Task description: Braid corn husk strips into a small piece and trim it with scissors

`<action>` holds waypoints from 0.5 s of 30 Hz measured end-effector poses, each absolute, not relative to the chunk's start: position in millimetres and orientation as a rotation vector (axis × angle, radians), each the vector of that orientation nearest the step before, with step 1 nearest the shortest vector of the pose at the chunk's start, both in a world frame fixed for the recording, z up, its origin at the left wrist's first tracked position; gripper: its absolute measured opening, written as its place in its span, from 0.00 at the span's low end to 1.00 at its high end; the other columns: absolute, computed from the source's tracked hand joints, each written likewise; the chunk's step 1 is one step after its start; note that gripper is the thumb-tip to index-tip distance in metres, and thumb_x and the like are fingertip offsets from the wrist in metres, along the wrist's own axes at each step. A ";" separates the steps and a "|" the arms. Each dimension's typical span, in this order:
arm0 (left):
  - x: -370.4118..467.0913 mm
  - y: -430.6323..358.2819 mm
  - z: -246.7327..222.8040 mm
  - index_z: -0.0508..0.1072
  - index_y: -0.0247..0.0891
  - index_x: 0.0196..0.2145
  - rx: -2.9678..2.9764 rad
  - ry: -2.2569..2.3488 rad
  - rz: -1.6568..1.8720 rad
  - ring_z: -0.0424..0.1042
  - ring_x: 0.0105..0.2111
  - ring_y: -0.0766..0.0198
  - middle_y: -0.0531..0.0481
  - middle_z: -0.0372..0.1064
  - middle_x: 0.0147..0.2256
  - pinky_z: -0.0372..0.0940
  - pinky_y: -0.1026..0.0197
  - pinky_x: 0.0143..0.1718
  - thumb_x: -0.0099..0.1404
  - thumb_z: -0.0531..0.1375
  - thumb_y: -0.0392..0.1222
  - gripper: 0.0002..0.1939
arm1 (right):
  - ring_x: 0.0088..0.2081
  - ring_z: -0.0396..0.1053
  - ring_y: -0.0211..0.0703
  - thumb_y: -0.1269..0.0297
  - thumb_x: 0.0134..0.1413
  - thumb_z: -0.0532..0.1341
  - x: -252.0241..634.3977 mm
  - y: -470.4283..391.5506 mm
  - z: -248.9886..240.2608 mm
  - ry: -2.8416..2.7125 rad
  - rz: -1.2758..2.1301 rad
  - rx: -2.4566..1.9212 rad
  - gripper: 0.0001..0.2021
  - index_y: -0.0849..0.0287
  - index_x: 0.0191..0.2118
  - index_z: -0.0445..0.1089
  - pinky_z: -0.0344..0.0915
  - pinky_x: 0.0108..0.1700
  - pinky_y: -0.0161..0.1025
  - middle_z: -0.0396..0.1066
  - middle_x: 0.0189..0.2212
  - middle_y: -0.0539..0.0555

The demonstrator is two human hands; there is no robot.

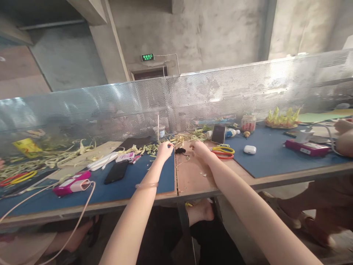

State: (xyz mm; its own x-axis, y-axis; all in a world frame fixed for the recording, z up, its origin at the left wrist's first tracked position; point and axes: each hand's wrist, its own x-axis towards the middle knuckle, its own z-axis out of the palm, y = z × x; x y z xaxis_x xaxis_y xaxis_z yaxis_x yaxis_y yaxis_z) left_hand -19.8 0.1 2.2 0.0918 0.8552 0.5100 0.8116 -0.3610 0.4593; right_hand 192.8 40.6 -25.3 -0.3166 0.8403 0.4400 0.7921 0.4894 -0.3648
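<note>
Now we're pinching our left hand (164,151) shut, our right hand (203,151) curling half-open near yellow-looped scissors (232,150), any hold unclear.

1. Mid-frame mod. bright, light soft; upper L corner dim, deep shadow below table (193,184) at btm. ctr.
2. Strong white glare on perforated screen (190,95), upper R; weaker streaks far L.
3. Exit sign (148,57), upper ctr., glows green.
4. Wide-angle distortion: walls lean at edges, forearms (140,213) stretch twd. btm.
5. Sm. detail nr. ctr. soft; pixelated block (218,134) R of ctr.
</note>
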 end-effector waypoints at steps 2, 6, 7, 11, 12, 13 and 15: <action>-19.4 0.9 2.4 0.68 0.36 0.44 2.250 1.702 1.173 0.68 0.42 0.60 0.45 0.66 0.46 0.65 0.52 0.43 0.64 0.54 0.43 0.12 | 0.42 0.67 0.42 0.62 0.58 0.56 188.4 39.1 -19.3 -2.099 0.200 -1.264 0.12 0.61 0.45 0.65 0.65 0.44 0.46 0.66 0.44 0.55; -18.1 2.6 3.3 0.68 0.36 0.44 2.185 1.587 1.229 0.68 0.41 0.60 0.45 0.66 0.45 0.65 0.52 0.42 0.64 0.54 0.43 0.12 | 0.38 0.68 0.39 0.62 0.58 0.55 171.5 29.4 -8.1 -2.007 0.394 -1.056 0.13 0.62 0.47 0.63 0.68 0.38 0.42 0.67 0.41 0.54; -17.4 2.7 3.5 0.68 0.36 0.43 2.173 1.541 1.231 0.68 0.41 0.60 0.45 0.67 0.44 0.65 0.52 0.42 0.64 0.54 0.43 0.12 | 0.37 0.68 0.39 0.62 0.58 0.55 167.0 26.1 -6.1 -1.996 0.436 -1.001 0.13 0.62 0.47 0.64 0.68 0.38 0.41 0.67 0.40 0.54; -12.7 -0.2 3.2 0.69 0.34 0.41 2.126 1.331 1.177 0.70 0.39 0.61 0.46 0.69 0.41 0.66 0.52 0.41 0.64 0.54 0.44 0.13 | 0.33 0.68 0.37 0.63 0.57 0.57 155.2 14.7 -1.6 -1.956 0.551 -0.852 0.11 0.64 0.43 0.65 0.68 0.35 0.39 0.68 0.36 0.52; -11.3 -1.4 2.8 0.69 0.33 0.41 2.109 1.285 1.155 0.70 0.38 0.61 0.47 0.69 0.40 0.66 0.52 0.40 0.64 0.54 0.44 0.13 | 0.33 0.68 0.36 0.63 0.57 0.57 154.1 12.9 -0.9 -1.940 0.565 -0.832 0.11 0.64 0.42 0.66 0.68 0.35 0.39 0.68 0.35 0.52; -10.0 -2.7 2.4 0.69 0.33 0.41 2.091 1.243 1.133 0.71 0.38 0.62 0.47 0.70 0.39 0.66 0.53 0.40 0.64 0.55 0.44 0.13 | 0.32 0.68 0.36 0.63 0.57 0.57 153.5 11.5 -0.3 -1.921 0.576 -0.816 0.10 0.64 0.42 0.66 0.68 0.35 0.38 0.68 0.34 0.51; -8.1 -4.8 1.4 0.69 0.33 0.41 2.051 1.180 1.102 0.71 0.37 0.62 0.48 0.71 0.36 0.66 0.53 0.40 0.62 0.57 0.42 0.12 | 0.32 0.68 0.36 0.63 0.57 0.57 153.3 10.0 0.6 -1.883 0.596 -0.791 0.10 0.64 0.41 0.66 0.68 0.35 0.38 0.68 0.33 0.51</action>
